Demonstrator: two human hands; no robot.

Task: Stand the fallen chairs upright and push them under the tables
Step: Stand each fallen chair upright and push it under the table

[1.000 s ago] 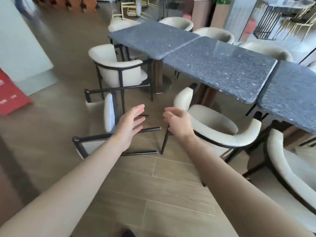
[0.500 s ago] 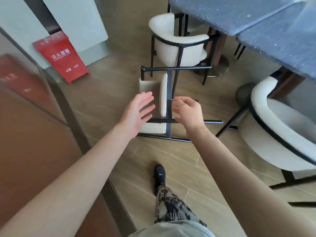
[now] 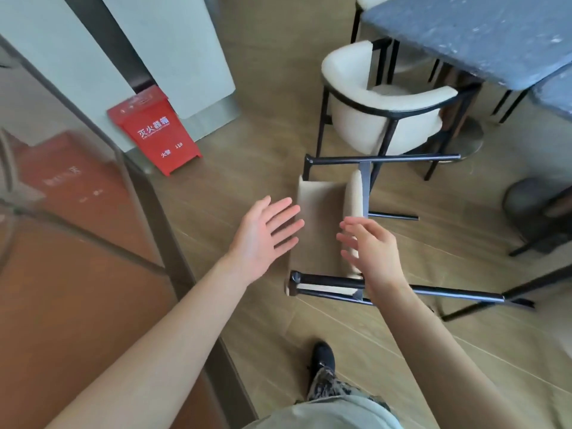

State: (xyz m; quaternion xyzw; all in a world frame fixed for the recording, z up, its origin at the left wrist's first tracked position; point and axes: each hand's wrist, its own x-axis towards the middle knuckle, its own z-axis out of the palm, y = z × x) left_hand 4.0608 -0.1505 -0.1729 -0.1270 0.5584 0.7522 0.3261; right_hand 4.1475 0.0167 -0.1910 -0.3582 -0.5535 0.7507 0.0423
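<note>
A fallen chair [image 3: 318, 224] with a cream seat and black metal frame lies on its side on the wooden floor, its legs pointing right. My left hand [image 3: 266, 235] hovers just left of the seat, fingers spread and straight. My right hand [image 3: 370, 250] hangs above the chair's seat edge and near frame bar, fingers loosely bent, holding nothing. An upright cream armchair [image 3: 383, 119] stands behind it, tucked at a dark blue speckled table [image 3: 470, 35].
A red floor sign [image 3: 154, 131] leans against the pale wall at left. A glass partition [image 3: 77, 243] runs along the left side. Another chair's black legs [image 3: 507, 298] and a round table base [image 3: 526, 202] sit at right. My foot [image 3: 323, 357] is near below.
The view has turned down and left and come closer to the fallen chair. Both hands have moved nearer to it and now hover over its seat.
</note>
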